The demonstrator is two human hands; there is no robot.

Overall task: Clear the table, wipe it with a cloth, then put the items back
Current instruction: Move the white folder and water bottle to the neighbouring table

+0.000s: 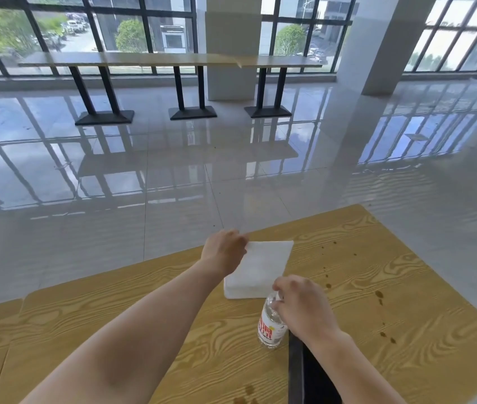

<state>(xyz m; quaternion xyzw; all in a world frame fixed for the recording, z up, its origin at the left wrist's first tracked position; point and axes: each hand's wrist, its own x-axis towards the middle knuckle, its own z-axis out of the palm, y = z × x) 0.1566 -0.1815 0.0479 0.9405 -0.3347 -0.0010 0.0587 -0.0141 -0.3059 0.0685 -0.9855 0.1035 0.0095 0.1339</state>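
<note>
Bottle [272,325] stands upright on the wooden table [377,258], near-centre, just in front of the folded white cloth [260,269] and beside a dark slab-like object [304,371] at the near edge; what that object is I can't tell. Risk: the bottle is tall, narrow and held only at the top, so a sideways pull could tip it or swing its base into the dark object. It's clear plastic with liquid inside, so the grip may slip if it's lifted by the cap alone. Second risk: the brown spill spots [380,295] lie to the right of the cloth, with more at the near edge, so dragging the cloth or setting items down there smears them. Moving both things at once splits attention, so either could be dropped off the far edge. Right hand [301,304] comes from the lower right, wrist raised, fingers curled down around the bottle's neck and cap, gripping it. Left hand [224,252] reaches forward on a long straight forearm, back of the hand up, resting at the cloth's far-left corner. Its fingertips are hidden, so pinching or just touching: can't tell.
</note>
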